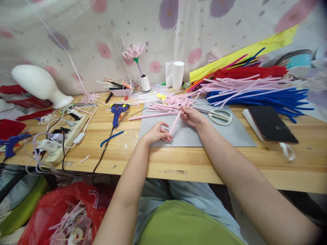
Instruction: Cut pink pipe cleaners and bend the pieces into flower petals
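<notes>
A short pink pipe cleaner runs between my two hands over the grey cutting mat. My left hand pinches its near end with thumb and fingers closed. Its far end is gripped by my right hand, fingers curled around it. More cut pink pipe cleaners lie in a loose heap just beyond my hands at the mat's far edge. White-handled scissors rest on the mat right of my right hand.
A blue glue gun and a power strip with tangled cables lie left. Bundles of pink, blue and red pipe cleaners fill the back right. A dark phone sits right of the mat. A red bag of scraps sits below the table.
</notes>
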`<state>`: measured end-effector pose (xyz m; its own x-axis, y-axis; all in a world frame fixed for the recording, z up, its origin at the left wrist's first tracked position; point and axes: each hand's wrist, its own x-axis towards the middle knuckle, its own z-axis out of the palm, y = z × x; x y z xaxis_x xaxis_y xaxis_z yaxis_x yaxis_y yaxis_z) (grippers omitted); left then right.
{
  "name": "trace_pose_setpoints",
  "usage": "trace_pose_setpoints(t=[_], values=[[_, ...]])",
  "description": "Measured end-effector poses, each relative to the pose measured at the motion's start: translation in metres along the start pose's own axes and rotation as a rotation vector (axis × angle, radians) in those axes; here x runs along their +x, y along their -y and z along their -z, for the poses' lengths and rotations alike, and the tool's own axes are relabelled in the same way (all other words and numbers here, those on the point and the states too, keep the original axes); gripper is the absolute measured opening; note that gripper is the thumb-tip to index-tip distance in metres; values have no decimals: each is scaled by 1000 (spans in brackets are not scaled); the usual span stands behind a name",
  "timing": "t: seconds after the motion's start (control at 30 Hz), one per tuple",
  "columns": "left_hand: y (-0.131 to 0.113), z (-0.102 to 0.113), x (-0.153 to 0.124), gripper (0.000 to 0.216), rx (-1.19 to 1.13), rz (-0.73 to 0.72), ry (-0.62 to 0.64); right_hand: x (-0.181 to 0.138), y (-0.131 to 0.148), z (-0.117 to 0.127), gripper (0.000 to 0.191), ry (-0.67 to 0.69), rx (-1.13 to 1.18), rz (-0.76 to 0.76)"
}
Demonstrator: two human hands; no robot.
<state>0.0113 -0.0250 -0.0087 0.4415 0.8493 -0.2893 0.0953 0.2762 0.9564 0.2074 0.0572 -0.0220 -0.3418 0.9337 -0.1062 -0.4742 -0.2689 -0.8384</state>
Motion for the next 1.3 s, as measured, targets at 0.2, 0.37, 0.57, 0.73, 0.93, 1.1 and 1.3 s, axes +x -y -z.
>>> trace_pose_setpoints(t=[0.2,0.37,0.57,0.73,0.93,1.1,1.3], values=[[-1,-1,1,50,-4,-11,4,0,2,-14,20,-74,-33,68],[1,0,1,52,-8,-8,35,-1,5,-22,19,-70,-21,66],[2,10,-3,50,35,57,65,-7,8,-19,14,-62,-204,9],[2,22,-7,50,31,47,52,-6,5,-23,14,-101,-189,53],[0,35,-6,42,23,-112,-262,-7,-3,-16,15,-124,-365,82],[-6,40,1,30,-255,-393,-772,-14,-6,-23,14,-61,-381,-40],[4,21,16,30,-160,-252,-607,-19,-26,-56,16,32,-460,-98]])
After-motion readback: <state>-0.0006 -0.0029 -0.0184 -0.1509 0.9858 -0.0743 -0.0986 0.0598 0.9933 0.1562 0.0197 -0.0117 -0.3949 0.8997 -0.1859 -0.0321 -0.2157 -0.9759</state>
